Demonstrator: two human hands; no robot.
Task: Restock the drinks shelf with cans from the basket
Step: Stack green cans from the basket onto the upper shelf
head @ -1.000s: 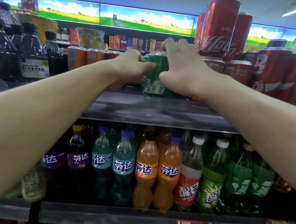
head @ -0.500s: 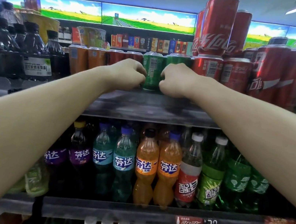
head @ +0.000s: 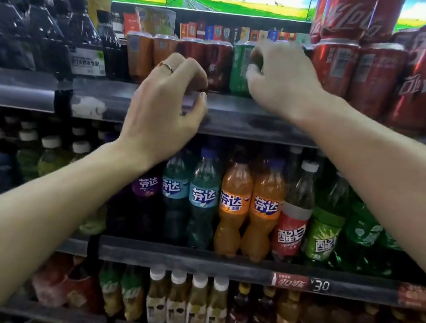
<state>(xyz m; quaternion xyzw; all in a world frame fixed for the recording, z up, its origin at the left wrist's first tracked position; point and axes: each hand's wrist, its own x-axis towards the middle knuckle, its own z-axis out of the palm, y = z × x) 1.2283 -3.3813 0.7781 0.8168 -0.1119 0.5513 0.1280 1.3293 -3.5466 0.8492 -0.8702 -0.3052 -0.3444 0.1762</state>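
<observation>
- We see our right hand (head: 279,80) raised at the top shelf (head: 240,121), its fingers curled in against the side of a green can (head: 239,68); whether they actually grip the can we cannot tell, since the knuckles hide the contact.
- Our left hand (head: 164,109) hangs lower, in front of the shelf lip, its fingers loosely curled with the tips close to the thumb; we see nothing held in it. A ring (head: 167,66) sits on one finger.
- The green can stands upright on the top shelf, at the right end of a row of cans.
- Just left of it stand dark red cans (head: 207,63), and further left orange cans (head: 150,53), all upright in one line.
- Right of our right hand, red cola cans (head: 358,72) are stacked in two tiers, more of them reaching to the right edge of the view.
- At the left end of the top shelf stand dark bottles (head: 67,34) with black caps.
- Both forearms reach up and in from the bottom corners, the left crossing in front of the shelf below.
- That middle shelf (head: 191,263) holds soda bottles (head: 234,206): purple, blue, orange, red and green labels side by side.
- A price tag (head: 301,283) reading 30 sits on its front edge.
- The lowest shelf holds tea bottles (head: 185,303) with white caps, among other blurred drinks.
- The basket is out of our view.
</observation>
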